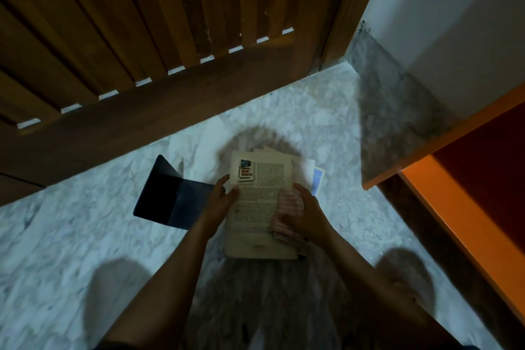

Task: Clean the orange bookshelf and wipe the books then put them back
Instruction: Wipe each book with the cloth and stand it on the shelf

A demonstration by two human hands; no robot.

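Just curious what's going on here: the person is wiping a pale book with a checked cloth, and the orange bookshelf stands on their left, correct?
Not quite: the orange bookshelf stands on the person's right, as the head view shows. The rest holds: the right hand holds a checked cloth against the pale book, which the left hand grips.

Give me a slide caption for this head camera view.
Left hand holds a beige book while the right hand grips a checked cloth against its cover, orange bookshelf alongside.

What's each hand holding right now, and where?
The left hand grips the beige book by its left edge; the right hand holds a checked cloth on its right side.
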